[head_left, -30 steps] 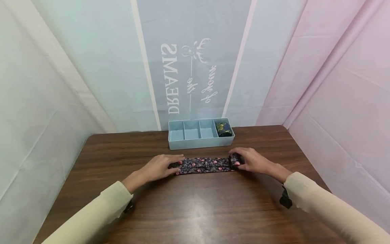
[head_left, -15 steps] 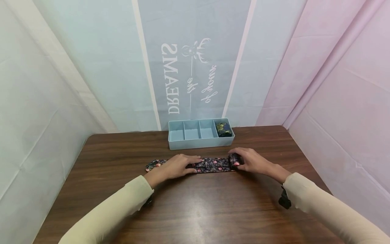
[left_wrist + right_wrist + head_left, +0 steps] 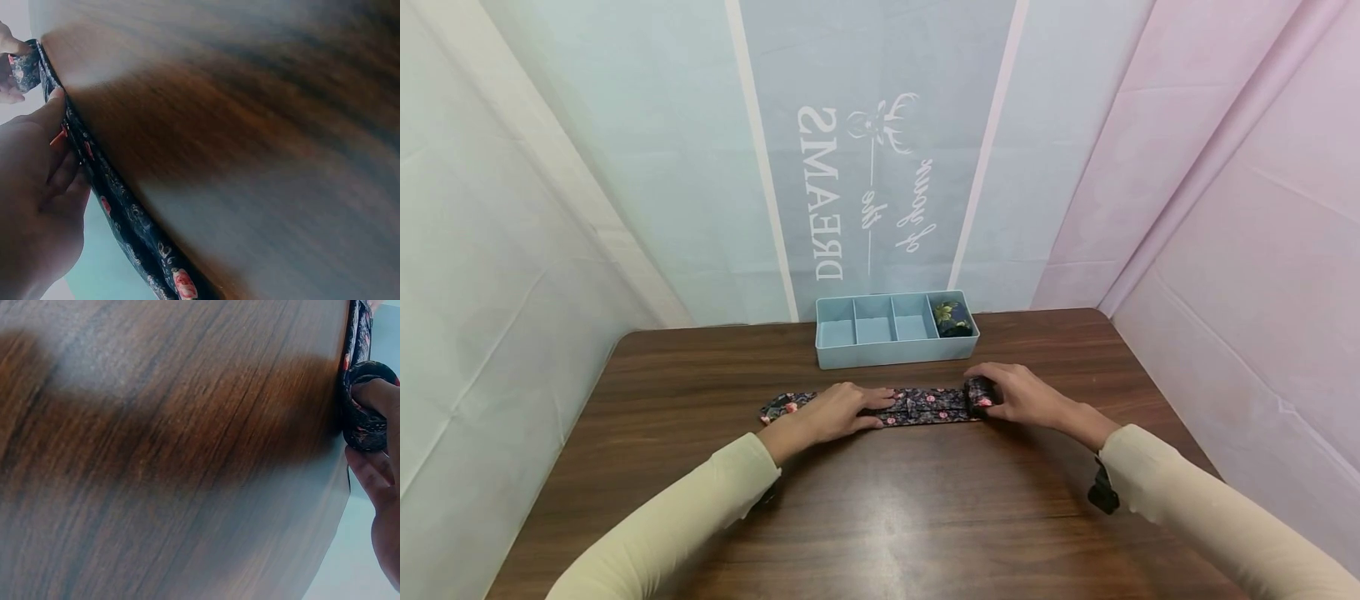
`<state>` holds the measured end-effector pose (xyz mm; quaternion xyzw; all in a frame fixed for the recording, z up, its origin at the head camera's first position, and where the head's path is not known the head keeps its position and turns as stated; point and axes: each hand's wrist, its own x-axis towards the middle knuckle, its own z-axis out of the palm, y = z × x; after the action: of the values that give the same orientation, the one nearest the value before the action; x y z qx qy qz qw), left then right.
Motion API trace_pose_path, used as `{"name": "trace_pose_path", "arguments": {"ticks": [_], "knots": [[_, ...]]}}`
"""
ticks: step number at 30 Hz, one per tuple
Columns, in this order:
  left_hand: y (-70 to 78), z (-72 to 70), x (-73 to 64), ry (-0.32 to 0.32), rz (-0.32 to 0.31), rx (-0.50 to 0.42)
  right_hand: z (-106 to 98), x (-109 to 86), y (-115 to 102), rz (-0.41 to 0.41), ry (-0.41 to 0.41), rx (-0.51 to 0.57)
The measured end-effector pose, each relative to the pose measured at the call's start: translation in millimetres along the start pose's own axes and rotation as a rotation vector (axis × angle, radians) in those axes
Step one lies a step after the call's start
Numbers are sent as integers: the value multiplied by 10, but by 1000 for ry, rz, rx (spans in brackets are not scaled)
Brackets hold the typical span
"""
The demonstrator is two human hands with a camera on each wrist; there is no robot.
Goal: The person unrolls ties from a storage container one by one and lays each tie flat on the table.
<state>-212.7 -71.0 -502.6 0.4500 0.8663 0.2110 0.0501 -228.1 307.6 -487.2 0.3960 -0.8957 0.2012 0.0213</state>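
Note:
A dark necktie [image 3: 936,408] with pink flowers lies lengthwise on the table in the head view. Its right end is wound into a roll [image 3: 369,434], which my right hand [image 3: 1026,396] grips; in the right wrist view the thumb reaches into the roll's centre. My left hand [image 3: 835,412] rests on the flat part of the necktie, its fingers extended and pressing it down. To the left of that hand the pointed end of the tie sticks out. In the left wrist view the left thumb [image 3: 53,112] lies along the tie's edge.
Behind the necktie stands a light blue box [image 3: 891,354] with several compartments in a row. Its rightmost compartment holds a rolled dark cloth [image 3: 952,319] with a yellow-green flower. The brown wooden table [image 3: 887,517] ends at fabric walls on the back and sides.
My left hand has slid right along the necktie from near its left end, uncovering that end, and has stayed put over the last half second. My right hand keeps its place on the roll.

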Motion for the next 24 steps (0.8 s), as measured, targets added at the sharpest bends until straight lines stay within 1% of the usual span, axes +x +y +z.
{"name": "trace_pose_path", "arguments": {"ticks": [6, 11, 17, 24], "knots": [[2, 0, -37, 6, 4, -6, 2, -14, 2, 3, -4, 2], [-12, -10, -73, 5, -9, -16, 0, -30, -9, 7, -12, 24], [-53, -24, -123, 6, -22, -16, -10, -54, -28, 25, -14, 22], [-61, -57, -211, 16, -21, -10, -18, -97, -6, 6, 16, -9]]}}
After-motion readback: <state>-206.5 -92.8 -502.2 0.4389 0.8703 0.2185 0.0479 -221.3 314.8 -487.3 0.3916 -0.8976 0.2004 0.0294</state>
